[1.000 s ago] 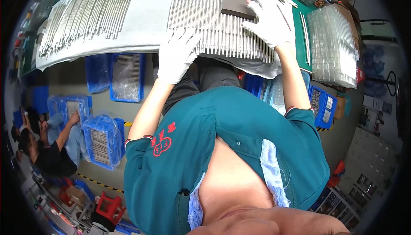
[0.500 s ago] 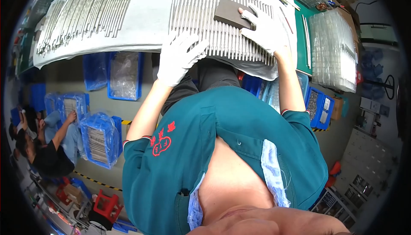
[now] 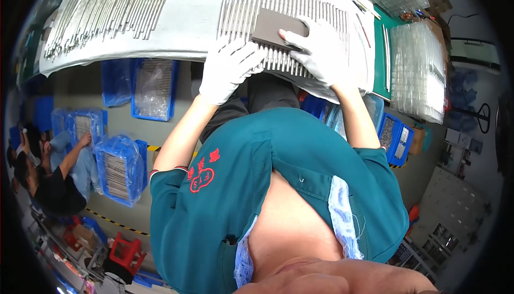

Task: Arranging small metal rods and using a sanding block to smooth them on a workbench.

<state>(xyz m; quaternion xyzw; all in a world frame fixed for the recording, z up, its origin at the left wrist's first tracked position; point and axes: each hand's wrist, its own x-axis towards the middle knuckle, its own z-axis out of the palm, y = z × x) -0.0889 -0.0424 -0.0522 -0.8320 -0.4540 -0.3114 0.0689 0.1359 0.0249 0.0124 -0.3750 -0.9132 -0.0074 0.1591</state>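
A row of slim metal rods (image 3: 241,13) lies side by side on the white-covered table in front of me. On top of the rods rests a flat grey-brown rectangular block (image 3: 270,27). My right hand (image 3: 321,50), in a white glove, grips the block from its right side, thumb on the upper face and the other fingers partly hidden behind its far edge. White-gloved too, my left hand (image 3: 227,69) lies over the near left ends of the rods with its fingers stretched out, just left of the block.
Another batch of metal rods (image 3: 115,7) covers the table's left part. Right of me, a stack of clear plastic trays (image 3: 417,72) stands on the green surface (image 3: 381,61). Blue crates (image 3: 155,88) sit on the floor to my left, where a co-worker (image 3: 51,181) sits.
My right hand has slid the block across the rods toward the left and nearer to me. My left hand stays on the rods' near ends, almost unmoved.
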